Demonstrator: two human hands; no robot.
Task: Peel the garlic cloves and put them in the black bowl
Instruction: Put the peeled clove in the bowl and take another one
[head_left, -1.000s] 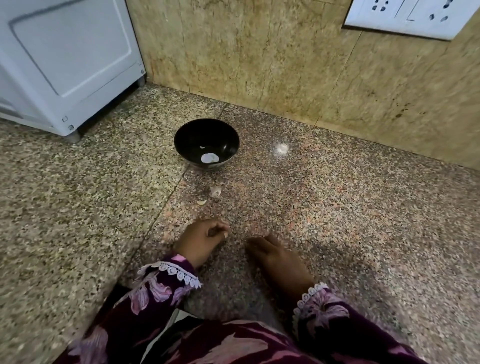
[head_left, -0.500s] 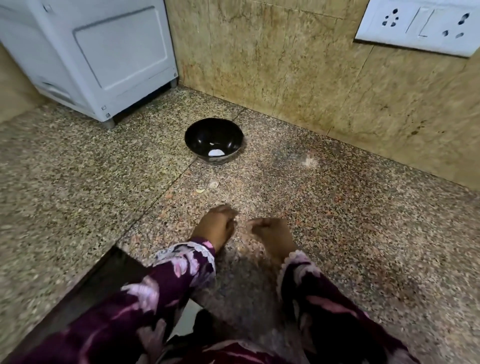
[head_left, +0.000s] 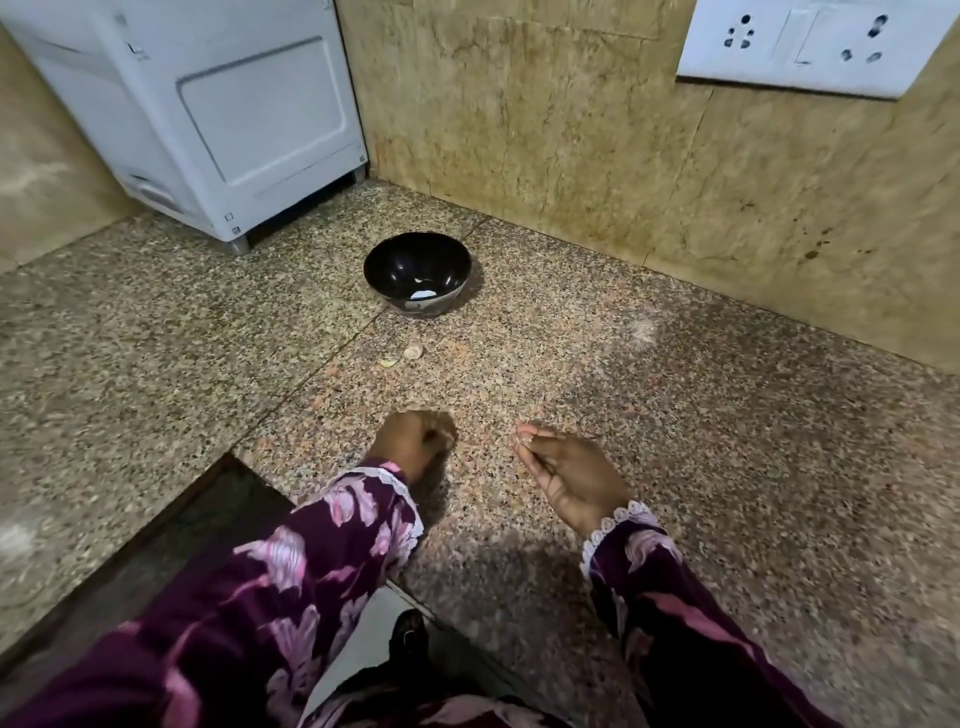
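Hands have drawn apart since half a second ago. Left hand (head_left: 415, 441) curled tight, apparently around a garlic clove (head_left: 443, 440), hardly visible. Right hand (head_left: 566, 473) pinched at fingertips; contents unclear. Peel scraps (head_left: 414, 352) on bench (head_left: 675, 415) at 12 o'clock; black bowl (head_left: 417, 274) beyond, one pale clove inside.

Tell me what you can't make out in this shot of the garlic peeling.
All in the head view:
- Left hand: fingers are curled inward and hide what it holds, if anything.
- Right hand: fingertips are pinched together; anything between them is too small to tell.
- Black bowl: a pale bit lies inside, too small to name as clove or peel.
- Scraps on the counter: too small to identify.
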